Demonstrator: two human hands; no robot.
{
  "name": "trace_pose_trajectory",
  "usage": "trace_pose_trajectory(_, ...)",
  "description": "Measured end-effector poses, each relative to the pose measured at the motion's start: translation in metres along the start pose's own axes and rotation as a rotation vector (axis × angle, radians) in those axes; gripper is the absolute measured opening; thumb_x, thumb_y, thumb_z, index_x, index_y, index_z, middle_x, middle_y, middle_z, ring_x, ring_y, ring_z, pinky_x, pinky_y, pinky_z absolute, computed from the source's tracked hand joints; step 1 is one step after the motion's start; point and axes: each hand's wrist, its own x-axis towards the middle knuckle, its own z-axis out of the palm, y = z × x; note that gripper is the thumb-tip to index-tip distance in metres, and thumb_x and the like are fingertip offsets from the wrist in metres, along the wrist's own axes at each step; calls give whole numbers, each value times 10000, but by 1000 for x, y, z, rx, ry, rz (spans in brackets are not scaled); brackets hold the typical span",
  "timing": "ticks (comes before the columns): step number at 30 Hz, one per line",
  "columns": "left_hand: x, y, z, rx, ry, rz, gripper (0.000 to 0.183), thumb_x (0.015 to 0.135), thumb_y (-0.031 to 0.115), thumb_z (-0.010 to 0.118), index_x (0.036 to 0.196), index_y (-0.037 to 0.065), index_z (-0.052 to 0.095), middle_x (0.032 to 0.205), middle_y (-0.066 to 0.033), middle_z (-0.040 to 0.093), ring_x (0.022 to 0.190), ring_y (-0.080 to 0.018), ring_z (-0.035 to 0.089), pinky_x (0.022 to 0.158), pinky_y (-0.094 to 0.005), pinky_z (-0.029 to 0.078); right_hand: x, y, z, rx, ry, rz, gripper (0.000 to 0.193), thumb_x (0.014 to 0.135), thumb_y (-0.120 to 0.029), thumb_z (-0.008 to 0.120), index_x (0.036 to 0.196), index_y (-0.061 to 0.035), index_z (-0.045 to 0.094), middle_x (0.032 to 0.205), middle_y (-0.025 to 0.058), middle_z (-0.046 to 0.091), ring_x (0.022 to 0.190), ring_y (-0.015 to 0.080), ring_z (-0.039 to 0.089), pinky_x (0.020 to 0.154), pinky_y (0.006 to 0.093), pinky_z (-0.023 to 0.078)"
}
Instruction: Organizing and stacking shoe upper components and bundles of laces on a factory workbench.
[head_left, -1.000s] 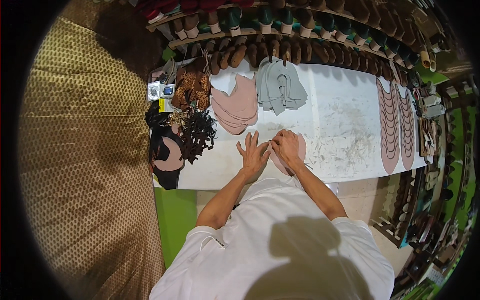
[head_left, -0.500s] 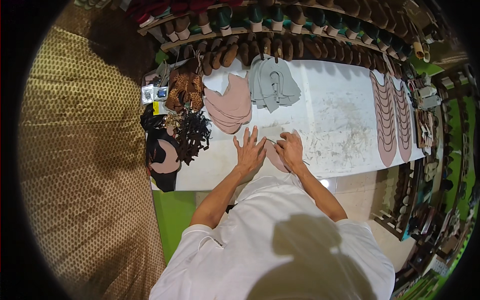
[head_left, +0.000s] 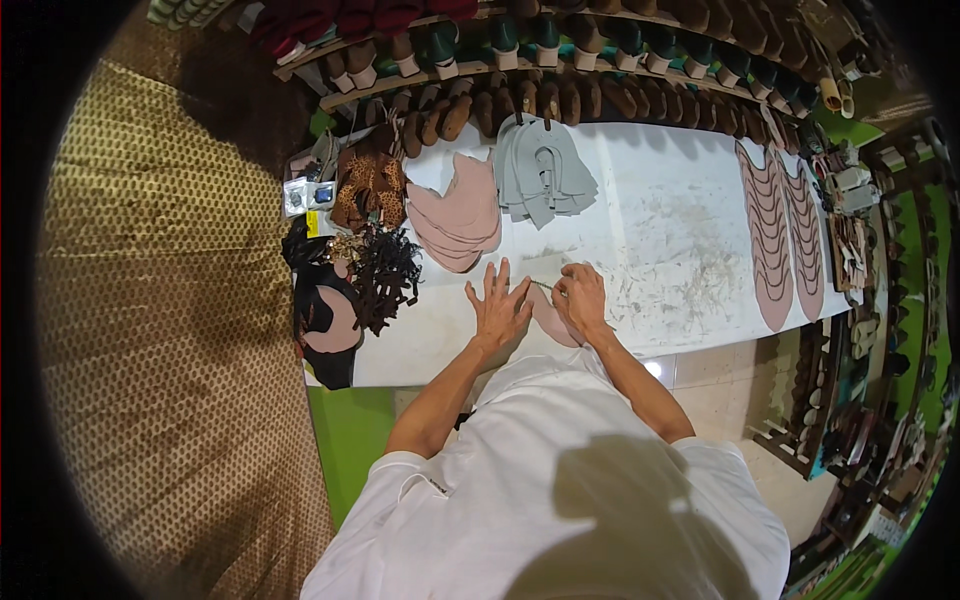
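Hands are working at the near edge of the white tabletop; the left hand is lying flat with fingers spread, pressing on a pink leather piece; the right hand is curling its fingers around a thin tool, its tip touching the same piece; a stack of pink cut pieces is lying toward the left end, grey cut pieces are sitting by the far edge, and two rows of pink pieces are running along the right end.
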Motion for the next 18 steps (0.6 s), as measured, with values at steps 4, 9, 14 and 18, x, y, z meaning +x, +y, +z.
trace_pose_trajectory(4,4,-1,0,-148,-58,-109,526,911,414,742,1416,305,642,1726,-164,184,1567,-419,146,1093,-797,127,-4,3,5,2,20,-7,132,806,-148,733,827,-30,789,1194,116,679,1200,318,573,1125,469,381)
trace_pose_trajectory(9,4,-7,3,-160,18,-8,519,896,394,761,1398,318,654,1741,-161,134,1562,-432,146,1091,-797,129,-2,-2,3,19,-17,26,133,791,-151,740,812,-30,792,1181,119,688,1199,322,576,1151,478,365)
trace_pose_trajectory(14,5,-8,-3,-37,18,107,461,935,346,709,1391,320,640,1732,-140,170,1566,-402,161,1085,-816,145,-4,1,5,15,10,35,134,785,-156,748,810,-33,795,1183,117,689,1195,321,575,1121,467,381)
trace_pose_trajectory(18,5,-13,-2,49,40,175,440,958,360,681,1394,333,630,1726,-125,193,1562,-395,171,1079,-817,160,-4,-8,-1,-9,-39,26,133,780,-158,752,799,-35,797,1159,107,686,1132,316,586,1027,451,425)
